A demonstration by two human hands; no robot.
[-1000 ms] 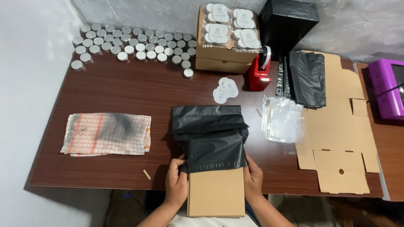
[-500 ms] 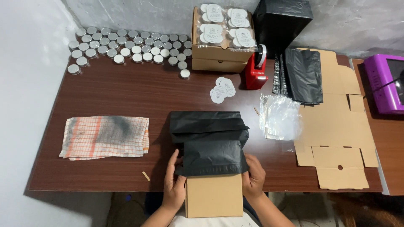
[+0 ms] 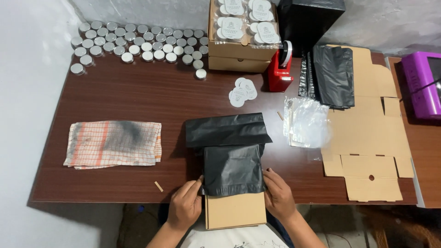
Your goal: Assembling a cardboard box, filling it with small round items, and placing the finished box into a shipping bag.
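the flat cardboard box [image 3: 235, 210] lies at the desk's [image 3: 138, 96] near edge, long axis pointing away from the person, half inside the black mailer bag [image 3: 233, 160], with the left hand [image 3: 184, 207] and right hand [image 3: 277, 198] equally near, fingers closed on the bag's mouth corners.

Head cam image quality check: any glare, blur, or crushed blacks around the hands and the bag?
Head view: sharp overall, no motion blur on the left hand or right hand. Black plastic bag shows soft sheen on its creases, with fold detail still readable. Clear plastic sleeves give mild glare. Cardboard box evenly lit. Table edges bow slightly, wide-lens distortion. Under the table is dark.
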